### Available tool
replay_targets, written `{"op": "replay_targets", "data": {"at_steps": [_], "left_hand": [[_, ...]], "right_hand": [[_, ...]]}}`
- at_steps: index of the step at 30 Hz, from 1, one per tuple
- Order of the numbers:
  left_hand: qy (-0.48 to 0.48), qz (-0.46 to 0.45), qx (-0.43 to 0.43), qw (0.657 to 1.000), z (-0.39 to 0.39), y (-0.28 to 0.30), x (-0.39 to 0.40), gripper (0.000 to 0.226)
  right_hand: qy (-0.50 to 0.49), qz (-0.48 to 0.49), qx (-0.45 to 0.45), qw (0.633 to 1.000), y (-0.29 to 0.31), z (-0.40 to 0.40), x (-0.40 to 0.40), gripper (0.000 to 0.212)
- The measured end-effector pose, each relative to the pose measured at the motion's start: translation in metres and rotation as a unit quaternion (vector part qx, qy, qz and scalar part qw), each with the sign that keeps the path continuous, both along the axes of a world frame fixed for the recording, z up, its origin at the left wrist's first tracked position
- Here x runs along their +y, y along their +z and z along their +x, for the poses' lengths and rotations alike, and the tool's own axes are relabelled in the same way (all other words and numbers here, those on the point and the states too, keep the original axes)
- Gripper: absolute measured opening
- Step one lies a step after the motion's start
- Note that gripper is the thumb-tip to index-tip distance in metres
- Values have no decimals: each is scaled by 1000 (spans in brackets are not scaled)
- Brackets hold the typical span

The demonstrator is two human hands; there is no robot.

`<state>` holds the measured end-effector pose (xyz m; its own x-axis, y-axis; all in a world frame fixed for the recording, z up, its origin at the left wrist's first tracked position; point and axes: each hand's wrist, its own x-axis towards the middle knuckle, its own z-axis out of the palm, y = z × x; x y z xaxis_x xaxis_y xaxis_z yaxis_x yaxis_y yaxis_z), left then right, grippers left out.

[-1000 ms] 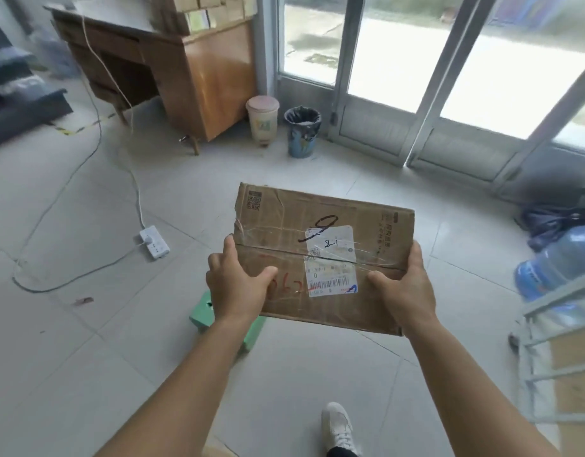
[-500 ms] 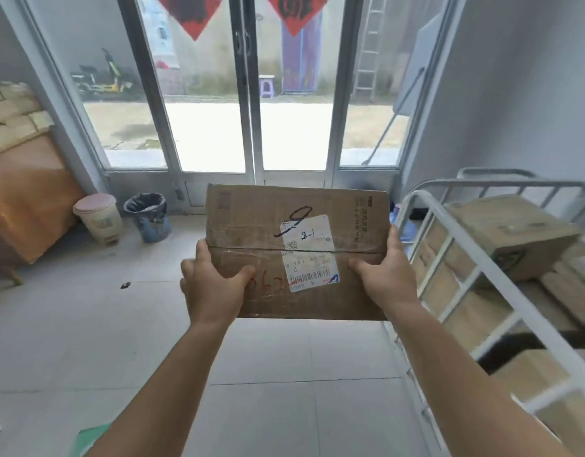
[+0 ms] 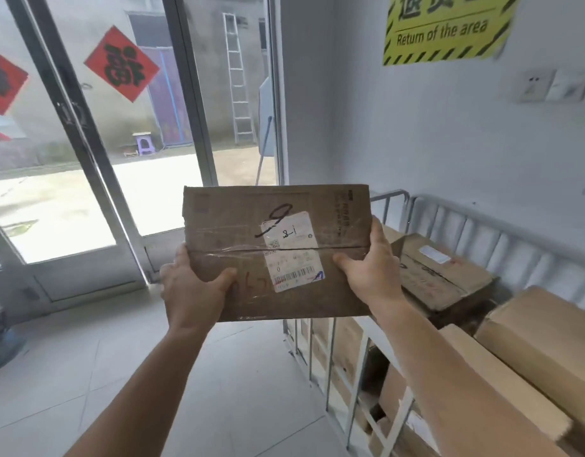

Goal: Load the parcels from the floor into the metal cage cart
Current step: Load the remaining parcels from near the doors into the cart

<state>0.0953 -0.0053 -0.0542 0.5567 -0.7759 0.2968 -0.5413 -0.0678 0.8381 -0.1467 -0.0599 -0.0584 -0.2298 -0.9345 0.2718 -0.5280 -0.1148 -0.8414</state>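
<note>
I hold one parcel [image 3: 277, 252] in the air with both hands, at chest height, its broad labelled face toward me and its long axis running left to right. My left hand [image 3: 193, 291] grips the lower left corner, thumb on the front face and the other fingers wrapped behind, out of sight. My right hand [image 3: 371, 272] grips the right edge the same way, thumb [image 3: 345, 260] lying on the taped seam. Neither hand is free. The metal cage cart [image 3: 396, 196] stands to my right and lower than the parcel; its near rail runs from below my right forearm away toward the far wall. The parcel hangs over the floor [image 3: 86, 374], with only its right end above the cart's near left corner. Inside the cart, cardboard boxes [image 3: 442, 272] already lie stacked, with a dark gap between the far box and the nearer ones. The governing relation: the cart lies to the right of and below the parcel, on my right hand's side. I judge the next move needs a rightward carry over the rail, then a descent onto the stacked boxes, with the right hand leading.
</note>
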Motion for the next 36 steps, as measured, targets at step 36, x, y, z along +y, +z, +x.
{"op": "replay_targets", "data": {"at_steps": [36], "left_hand": [[-226,375,-14,899,-286,-157,-252,82]], "right_hand": [[-169,353,49,919,-132,-283,-192,78]]}}
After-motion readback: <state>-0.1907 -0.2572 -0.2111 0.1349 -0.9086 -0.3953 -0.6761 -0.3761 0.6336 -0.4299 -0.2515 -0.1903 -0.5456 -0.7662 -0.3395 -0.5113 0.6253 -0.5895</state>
